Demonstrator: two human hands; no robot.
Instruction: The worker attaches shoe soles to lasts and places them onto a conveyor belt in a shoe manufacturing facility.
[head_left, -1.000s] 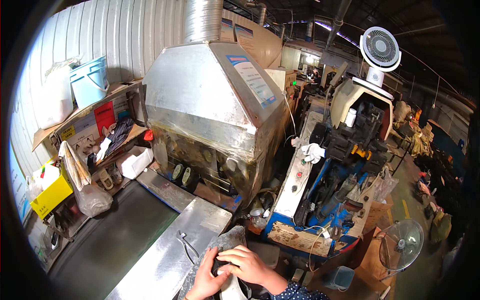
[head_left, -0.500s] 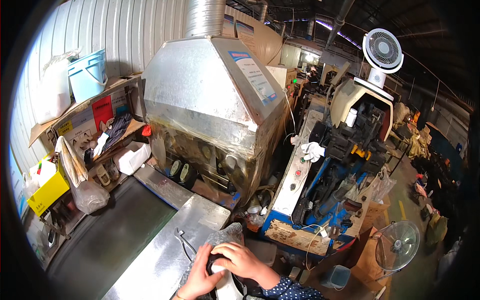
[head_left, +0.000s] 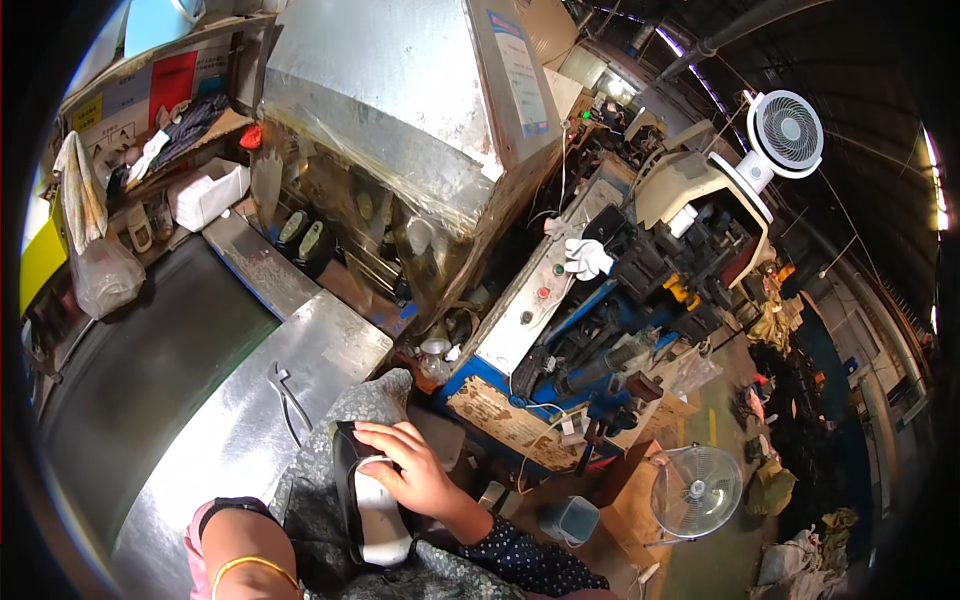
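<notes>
A black shoe (head_left: 345, 478) with a white insole (head_left: 382, 520) lies over my lap, on a grey floral apron (head_left: 295, 490). My right hand (head_left: 408, 468) grips its upper end, fingers over the edge and thumb inside against the white lining. My left forearm (head_left: 245, 550), with a yellow bracelet, bends down past the lower edge; the left hand itself is out of sight. Left of the shoe, a pair of pliers (head_left: 288, 402) rests on the metal tabletop (head_left: 225, 440).
A dark conveyor belt (head_left: 150, 340) runs beside the tabletop toward a metal hood (head_left: 380, 80). Two dark shoes (head_left: 300, 238) sit by the hood's opening. On the right stand a blue-framed machine (head_left: 590, 370), a floor fan (head_left: 697, 488) and a plastic bin (head_left: 568, 520).
My left hand has left the shoe and gone below the lower edge. The right hand keeps hold of the shoe, whose white inside shows more. The view has tilted and turned right.
</notes>
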